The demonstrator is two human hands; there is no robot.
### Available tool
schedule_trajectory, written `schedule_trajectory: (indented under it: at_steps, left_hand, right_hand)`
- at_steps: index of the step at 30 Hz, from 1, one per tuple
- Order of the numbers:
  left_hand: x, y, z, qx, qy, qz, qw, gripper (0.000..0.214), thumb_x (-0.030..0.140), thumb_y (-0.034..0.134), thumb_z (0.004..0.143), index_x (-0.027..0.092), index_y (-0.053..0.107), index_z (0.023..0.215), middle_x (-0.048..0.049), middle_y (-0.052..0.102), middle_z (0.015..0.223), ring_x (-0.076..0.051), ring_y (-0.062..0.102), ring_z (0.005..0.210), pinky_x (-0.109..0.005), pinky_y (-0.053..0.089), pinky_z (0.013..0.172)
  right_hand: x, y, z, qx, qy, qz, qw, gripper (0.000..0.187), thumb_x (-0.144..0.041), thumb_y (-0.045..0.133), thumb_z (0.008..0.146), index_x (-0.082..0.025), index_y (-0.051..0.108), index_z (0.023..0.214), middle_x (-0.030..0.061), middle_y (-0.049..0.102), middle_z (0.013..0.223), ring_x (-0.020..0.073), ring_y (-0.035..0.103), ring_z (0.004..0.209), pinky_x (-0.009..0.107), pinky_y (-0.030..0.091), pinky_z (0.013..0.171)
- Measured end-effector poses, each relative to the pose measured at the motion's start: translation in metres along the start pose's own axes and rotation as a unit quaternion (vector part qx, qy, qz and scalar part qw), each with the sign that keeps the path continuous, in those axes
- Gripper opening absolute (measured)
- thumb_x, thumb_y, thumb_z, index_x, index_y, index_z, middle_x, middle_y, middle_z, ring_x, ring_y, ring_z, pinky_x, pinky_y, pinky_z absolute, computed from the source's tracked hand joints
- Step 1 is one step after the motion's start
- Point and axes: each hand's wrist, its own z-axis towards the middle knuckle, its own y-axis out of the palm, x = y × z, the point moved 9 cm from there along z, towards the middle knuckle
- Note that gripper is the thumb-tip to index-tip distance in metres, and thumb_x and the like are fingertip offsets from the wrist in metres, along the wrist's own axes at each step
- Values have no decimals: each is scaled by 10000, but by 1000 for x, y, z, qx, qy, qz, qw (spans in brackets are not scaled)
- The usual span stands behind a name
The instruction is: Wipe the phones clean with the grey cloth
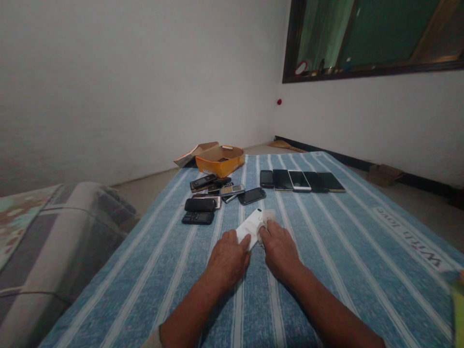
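A white smartphone (pixel 251 226) lies tilted between my two hands, its camera end pointing away from me. My left hand (pixel 227 258) grips its near end against the blue striped cover (pixel 326 251). My right hand (pixel 279 251) presses a white cloth (pixel 268 216) onto the phone's far end. Beyond my hands lies a loose heap of keypad phones and small handsets (pixel 210 203). A row of several dark smartphones (pixel 299 181) lies face up further right, one with a white frame.
An open orange cardboard box (pixel 220 161) stands at the far edge of the cover, with a torn flap behind it. A grey padded seat or bed (pixel 68 241) runs along the left. A blurred yellow-green item (pixel 457 309) sits at the right edge. White walls close the far corner.
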Motion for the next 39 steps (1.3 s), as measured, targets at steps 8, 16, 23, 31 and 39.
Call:
schedule_trajectory:
  at_steps: [8,16,23,31,39]
  left_hand:
    - [-1,1,-3,10,6,8,1000,424,297,510,959,253,559,1378,-137,605,1081,-306,599,1033,-410,519,865]
    - [2,0,0,7,8,20,1000,465,306,508,963,304,522,1428,-146,603,1105,-324,595,1061,-444,522,869]
    - [-1,2,-1,30,16,13,999,444,309,530,953,298,557,1396,-139,600,1075,-324,595,1054,-432,530,851]
    - [1,1,-3,20,11,10,1000,439,289,522,959,274,557,1397,-140,605,1092,-311,596,1046,-418,523,860]
    - [0,0,-4,28,8,5,1000,423,296,532,960,283,559,1381,-131,595,1098,-304,585,1042,-412,510,859]
  right_hand:
    - [1,2,-1,0,-2,0,1000,472,-84,372,951,-125,519,1397,189,393,1545,336,360,1412,457,327,1108]
    - [3,1,1,21,-7,8,1000,445,-94,407,943,-145,548,1362,186,454,1487,308,439,1326,415,366,1045]
    - [9,-1,3,54,-15,41,998,401,-77,455,908,-164,608,1267,157,565,1356,267,509,1227,361,392,987]
    - [28,-15,1,111,87,-13,990,394,-105,511,867,-117,612,1247,212,504,1403,348,460,1284,456,414,974]
    - [26,-32,-7,302,28,-31,952,290,-142,561,824,-82,651,1093,254,559,1308,389,458,1265,530,408,1003]
